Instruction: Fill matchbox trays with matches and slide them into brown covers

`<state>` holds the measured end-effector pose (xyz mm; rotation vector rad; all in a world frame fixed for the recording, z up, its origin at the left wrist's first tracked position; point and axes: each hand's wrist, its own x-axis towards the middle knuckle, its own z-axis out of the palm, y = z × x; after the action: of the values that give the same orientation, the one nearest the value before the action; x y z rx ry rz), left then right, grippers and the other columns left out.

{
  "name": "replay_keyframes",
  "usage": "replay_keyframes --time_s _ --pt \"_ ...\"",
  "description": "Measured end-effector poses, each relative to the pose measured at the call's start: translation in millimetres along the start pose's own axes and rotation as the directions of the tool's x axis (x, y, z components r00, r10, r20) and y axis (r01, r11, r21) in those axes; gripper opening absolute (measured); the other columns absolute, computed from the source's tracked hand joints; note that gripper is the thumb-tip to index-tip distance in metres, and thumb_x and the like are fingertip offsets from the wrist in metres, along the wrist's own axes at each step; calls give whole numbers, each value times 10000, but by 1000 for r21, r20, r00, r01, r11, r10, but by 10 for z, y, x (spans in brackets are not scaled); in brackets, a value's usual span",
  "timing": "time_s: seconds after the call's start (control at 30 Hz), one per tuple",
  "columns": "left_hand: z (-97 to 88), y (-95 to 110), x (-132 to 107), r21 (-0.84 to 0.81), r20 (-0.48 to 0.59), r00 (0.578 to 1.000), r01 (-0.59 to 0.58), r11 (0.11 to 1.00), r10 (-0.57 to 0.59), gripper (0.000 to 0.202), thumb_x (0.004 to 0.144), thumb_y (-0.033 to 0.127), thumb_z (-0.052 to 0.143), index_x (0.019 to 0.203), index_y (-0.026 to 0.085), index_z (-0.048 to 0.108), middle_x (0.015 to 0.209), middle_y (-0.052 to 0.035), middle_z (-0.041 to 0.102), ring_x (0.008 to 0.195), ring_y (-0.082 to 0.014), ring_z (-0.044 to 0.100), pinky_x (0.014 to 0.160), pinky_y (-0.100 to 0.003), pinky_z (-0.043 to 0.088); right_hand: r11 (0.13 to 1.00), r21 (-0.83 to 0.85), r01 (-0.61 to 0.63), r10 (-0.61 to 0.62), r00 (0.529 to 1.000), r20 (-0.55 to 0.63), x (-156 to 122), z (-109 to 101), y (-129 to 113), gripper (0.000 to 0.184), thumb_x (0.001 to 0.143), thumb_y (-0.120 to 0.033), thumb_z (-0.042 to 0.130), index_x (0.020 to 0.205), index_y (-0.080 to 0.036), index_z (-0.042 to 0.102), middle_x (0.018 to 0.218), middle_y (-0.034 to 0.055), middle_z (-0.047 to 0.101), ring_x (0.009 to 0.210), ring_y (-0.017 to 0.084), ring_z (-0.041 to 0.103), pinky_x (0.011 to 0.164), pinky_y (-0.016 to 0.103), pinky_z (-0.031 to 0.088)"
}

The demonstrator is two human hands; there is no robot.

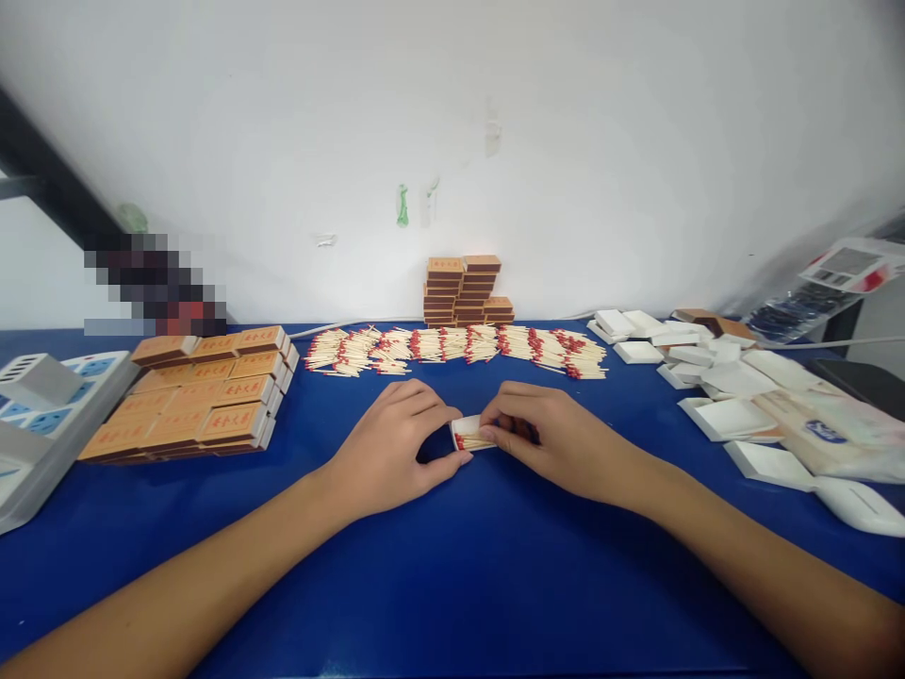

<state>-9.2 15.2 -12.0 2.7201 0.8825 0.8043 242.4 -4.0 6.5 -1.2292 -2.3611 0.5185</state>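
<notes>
The white tray (469, 432) lies flat on the blue counter (452, 566) between the hands, with its long axis running left to right. The red match heads (459, 440) inside it point left. The left hand (393, 445) pinches its left end and the right hand (546, 436) its right end (each grip closed on it), probably to steady it. The row of loose matches (459, 346) lies just beyond, within easy reach.

Left hand (396, 443) and right hand (555, 438) palm-down, fingers curled, fingertips close together

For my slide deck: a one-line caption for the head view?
Left hand and right hand hold a matchbox tray on the blue table.
</notes>
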Motion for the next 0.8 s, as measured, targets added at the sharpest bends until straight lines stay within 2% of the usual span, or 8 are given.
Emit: replay_keyframes --time_s 0.1,0.23,0.33,0.4,0.63,0.8 --pt "2 1 4 -1 -3 1000 -7 1000 7 275 960 361 787 1176 201 728 1075 -66 770 1100 -268 677 1014 -460 514 999 -36 -31 28 996 -86 31 -92 127 191 1039 -320 598 959 -235 750 827 31 688 706 176 612 651 309 460" --pt "3 0 7 -5 -13 1000 2 1000 -2 293 959 363 789 1186 186 733 1068 -66 764 1088 -262 678 1009 -458 516 940 -301 -158 87 968 -237 39 -319 523 193 1002 -311 584 948 -208 737 842 69 708 726 215 623 670 344 434" --pt "3 1 0 -13 -13 1000 3 1000 -3 291 957 367 790 1182 190 735 1064 -65 765 1079 -263 682 1000 -454 519 870 -424 -252 157 956 -246 23 -429 800 249 1000 -324 554 1018 -190 763 942 105 727 780 243 645 688 361 435" --pt "3 2 -5 -18 -11 1000 1 1000 -1 287 960 361 787 1184 191 734 1067 -64 767 1088 -262 681 1004 -451 517 856 -449 -258 175 960 -218 17 -449 899 287 1015 -334 529 1033 -182 772 974 119 724 819 256 654 701 368 441" --pt "1 2 -8 -16 -8 1000 -3 1000 3 297 960 367 786 1193 191 731 1068 -69 777 1095 -271 684 1012 -462 519 879 -416 -233 171 969 -180 34 -420 864 262 1018 -374 553 965 -214 753 960 100 703 792 242 644 702 360 451" --pt "-3 6 -6 -21 -2 1000 5 1000 -5 289 961 360 783 1198 204 732 1061 -68 776 1095 -275 686 1010 -462 522 895 -387 -224 173 971 -163 36 -430 862 224 1007 -353 557 879 -222 686 910 86 693 789 240 632 691 352 434"
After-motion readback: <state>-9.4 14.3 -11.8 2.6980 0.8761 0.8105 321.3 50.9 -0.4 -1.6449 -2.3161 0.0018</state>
